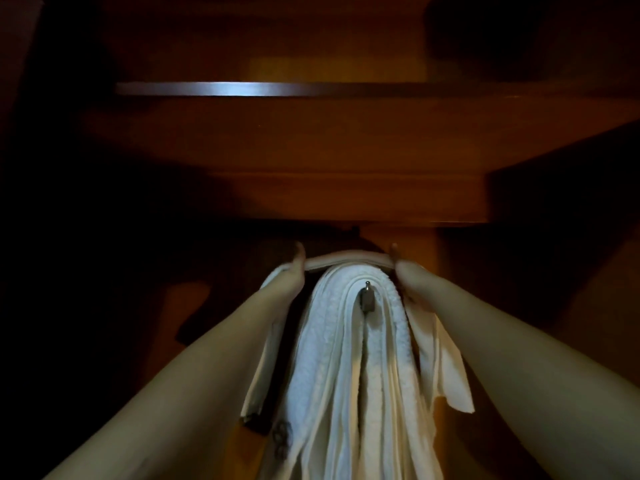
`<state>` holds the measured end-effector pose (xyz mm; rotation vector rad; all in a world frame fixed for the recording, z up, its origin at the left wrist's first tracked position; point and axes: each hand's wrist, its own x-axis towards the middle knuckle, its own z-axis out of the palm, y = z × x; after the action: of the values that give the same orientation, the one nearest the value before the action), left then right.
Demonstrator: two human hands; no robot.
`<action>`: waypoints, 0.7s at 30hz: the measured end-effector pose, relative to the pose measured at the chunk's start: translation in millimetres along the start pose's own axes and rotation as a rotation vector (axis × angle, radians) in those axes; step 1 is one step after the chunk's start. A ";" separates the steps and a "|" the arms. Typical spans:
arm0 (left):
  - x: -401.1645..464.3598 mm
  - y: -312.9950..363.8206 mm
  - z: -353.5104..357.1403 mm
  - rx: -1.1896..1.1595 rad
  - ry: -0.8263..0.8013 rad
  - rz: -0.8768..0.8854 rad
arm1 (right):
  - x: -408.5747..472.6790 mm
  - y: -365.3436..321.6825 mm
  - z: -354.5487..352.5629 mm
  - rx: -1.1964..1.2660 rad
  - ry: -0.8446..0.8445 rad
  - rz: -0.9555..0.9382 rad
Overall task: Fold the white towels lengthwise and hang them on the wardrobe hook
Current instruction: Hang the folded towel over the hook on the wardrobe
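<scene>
Towel [346, 258] stretched level between left hand [294, 270] and right hand [407, 271], both gripping it, sits just above the hook [367, 297], ends trailing down either side.

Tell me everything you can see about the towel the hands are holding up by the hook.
The held towel is white, thin, flat-woven cloth, folded into a long band. It arches over the thicker white towels already draped on the metal hook, its ends hanging down on both sides. The left hand and right hand each pinch it near the top, thumbs raised. Dim warm light tints its crest orange.
</scene>
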<state>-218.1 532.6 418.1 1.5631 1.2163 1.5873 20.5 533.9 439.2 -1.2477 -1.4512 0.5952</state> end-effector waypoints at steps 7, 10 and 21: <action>-19.2 -67.6 3.3 -0.153 -0.301 -0.124 | -29.3 52.1 4.2 0.381 0.101 0.202; -38.6 -88.1 -1.0 -0.178 -0.268 -0.186 | -52.0 72.5 7.0 0.380 0.077 0.298; -132.0 -140.5 -25.1 -0.109 -0.163 -0.508 | -147.4 135.1 -1.8 -0.247 -0.072 0.724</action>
<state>-250.9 466.6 238.2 1.1672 1.2840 1.1533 53.1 443.1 264.0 -1.9860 -1.1259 0.9614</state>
